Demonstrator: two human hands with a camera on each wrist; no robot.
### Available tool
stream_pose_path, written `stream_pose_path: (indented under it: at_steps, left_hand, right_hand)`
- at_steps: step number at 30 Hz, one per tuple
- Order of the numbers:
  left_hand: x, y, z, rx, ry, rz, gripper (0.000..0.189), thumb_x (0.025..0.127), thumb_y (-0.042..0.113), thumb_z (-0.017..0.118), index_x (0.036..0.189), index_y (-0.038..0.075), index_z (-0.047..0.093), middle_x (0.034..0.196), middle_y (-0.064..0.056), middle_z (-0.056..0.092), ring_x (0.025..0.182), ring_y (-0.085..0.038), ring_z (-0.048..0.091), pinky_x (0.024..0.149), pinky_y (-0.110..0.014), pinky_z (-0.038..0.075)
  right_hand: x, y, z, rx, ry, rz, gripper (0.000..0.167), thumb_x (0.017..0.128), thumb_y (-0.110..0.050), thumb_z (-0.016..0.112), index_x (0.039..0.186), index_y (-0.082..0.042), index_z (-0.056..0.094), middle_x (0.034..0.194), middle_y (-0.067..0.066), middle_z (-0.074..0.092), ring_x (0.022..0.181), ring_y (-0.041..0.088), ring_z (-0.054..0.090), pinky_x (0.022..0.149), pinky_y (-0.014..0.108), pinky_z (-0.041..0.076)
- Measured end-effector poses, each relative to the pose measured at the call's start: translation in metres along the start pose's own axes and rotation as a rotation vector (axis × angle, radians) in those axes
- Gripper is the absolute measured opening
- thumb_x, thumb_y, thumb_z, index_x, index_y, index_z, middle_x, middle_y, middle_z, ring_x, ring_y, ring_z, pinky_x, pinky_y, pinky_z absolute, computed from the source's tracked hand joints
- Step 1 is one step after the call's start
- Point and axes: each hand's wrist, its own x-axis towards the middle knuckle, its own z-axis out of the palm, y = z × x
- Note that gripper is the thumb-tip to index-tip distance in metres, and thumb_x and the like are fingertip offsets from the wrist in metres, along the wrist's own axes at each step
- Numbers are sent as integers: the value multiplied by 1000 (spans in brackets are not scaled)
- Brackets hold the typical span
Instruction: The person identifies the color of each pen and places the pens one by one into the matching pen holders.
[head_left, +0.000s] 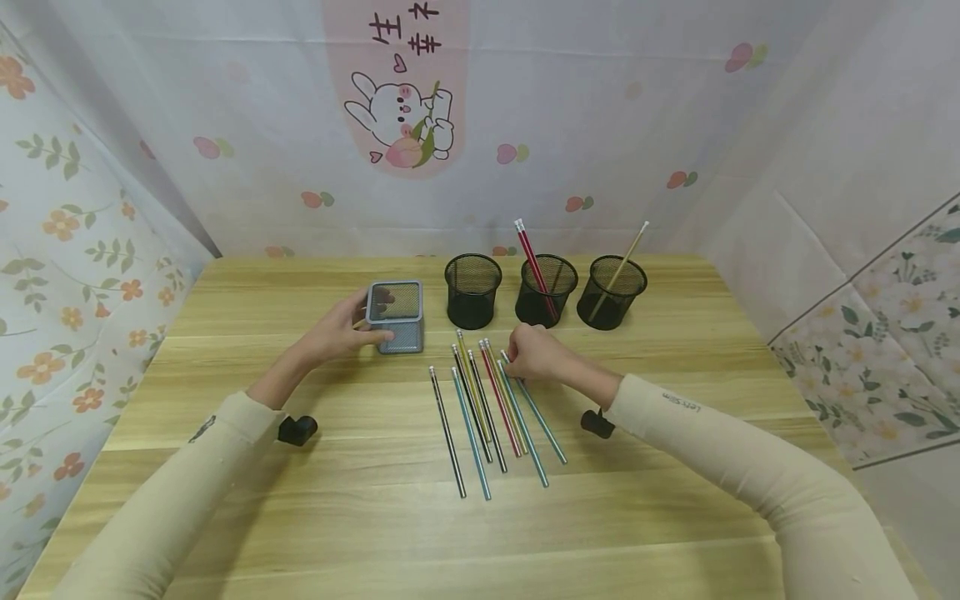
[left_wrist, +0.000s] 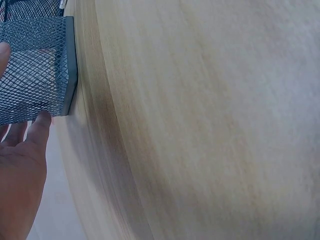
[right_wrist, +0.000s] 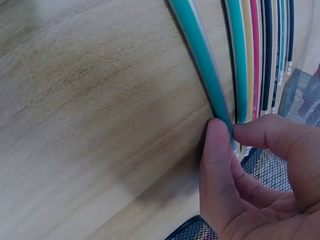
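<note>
My left hand (head_left: 337,333) holds a grey square mesh pen holder (head_left: 408,340) upright on the table, thumb on its front and fingers around the far left side. In the left wrist view the thumb and fingers touch the holder's mesh (left_wrist: 30,70). My right hand (head_left: 542,354) pinches a teal pencil (head_left: 546,427) near its eraser end between thumb and forefinger, also plain in the right wrist view. That pencil is the rightmost of a loose row. Beside it lie another teal pencil (head_left: 525,425) and several more in black, blue, gold and red (head_left: 501,404).
Behind the pencils stand three round black mesh cups. No pencil shows in the left cup (head_left: 471,310); the middle cup (head_left: 534,310) has red pencils (head_left: 527,248), the right cup (head_left: 611,313) a gold pencil (head_left: 632,248). A printed curtain (head_left: 600,125) hangs behind the wooden table (head_left: 360,500).
</note>
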Motion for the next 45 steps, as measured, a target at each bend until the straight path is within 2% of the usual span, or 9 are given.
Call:
stream_pose_path:
  at_steps: [12, 17, 22, 28, 34, 37, 41, 45]
  left_hand:
    - [1, 0, 0, 7, 2, 6, 68, 92, 4, 76, 148, -5, 39, 149, -26, 41, 140, -47, 36, 114, -59, 29]
    - [0, 1, 0, 9, 3, 5, 68, 92, 4, 76, 149, -5, 39, 149, -26, 42, 139, -47, 36, 114, -59, 29]
    - [-1, 1, 0, 7, 2, 0, 68, 92, 3, 76, 149, -6, 38, 148, -27, 42, 139, -47, 36, 115, -58, 28]
    - [-2, 0, 0, 6, 2, 2, 69, 92, 3, 76, 149, -5, 38, 149, -26, 42, 139, -47, 37, 115, -57, 29]
    - [-1, 2, 0, -1, 4, 13, 67, 92, 2, 76, 147, -6, 39, 147, -26, 44, 139, -47, 38, 114, -57, 30]
    - [-1, 1, 0, 1, 1, 13, 67, 92, 3, 76, 147, -6, 39, 148, -26, 43, 139, -47, 37, 115, -57, 29]
    - [0, 1, 0, 3, -2, 14, 68, 92, 3, 76, 148, -7, 38, 148, -27, 43, 139, -47, 37, 114, -58, 29]
    - [0, 1, 0, 5, -5, 7, 69, 92, 3, 76, 149, -6, 37, 148, -26, 43, 138, -47, 38, 114, -57, 30]
  right_hand:
    - [-4, 9, -5, 16, -22, 7, 29, 86, -6, 77, 63, -7, 59, 58, 3, 61, 53, 23, 68, 50, 22, 49]
    - [-7, 15, -12, 10, -34, -7, 25, 86, -5, 74, 65, -6, 60, 55, 4, 60, 52, 23, 67, 46, 20, 42]
    - [-11, 18, -19, -4, -25, -23, 18, 86, -5, 72, 70, -6, 64, 61, 4, 63, 54, 22, 68, 47, 20, 46]
    - [-13, 21, -28, 30, -45, -33, 18, 88, -3, 70, 71, -6, 64, 64, 5, 63, 56, 24, 69, 48, 21, 47]
    - [-15, 23, -38, 54, -24, -107, 17, 89, 2, 65, 73, -3, 63, 57, 1, 55, 47, 13, 54, 48, 22, 42]
    - [-18, 21, -46, 49, -2, -139, 10, 89, 2, 64, 79, 2, 65, 59, 4, 59, 49, 21, 59, 50, 24, 46]
    - [-21, 18, -55, 66, -2, -113, 7, 93, -1, 64, 86, 3, 64, 70, 9, 66, 64, 35, 71, 59, 30, 56]
    - [-24, 14, -63, 71, 6, -84, 6, 93, -3, 64, 88, 0, 63, 75, 7, 67, 68, 35, 72, 62, 32, 59]
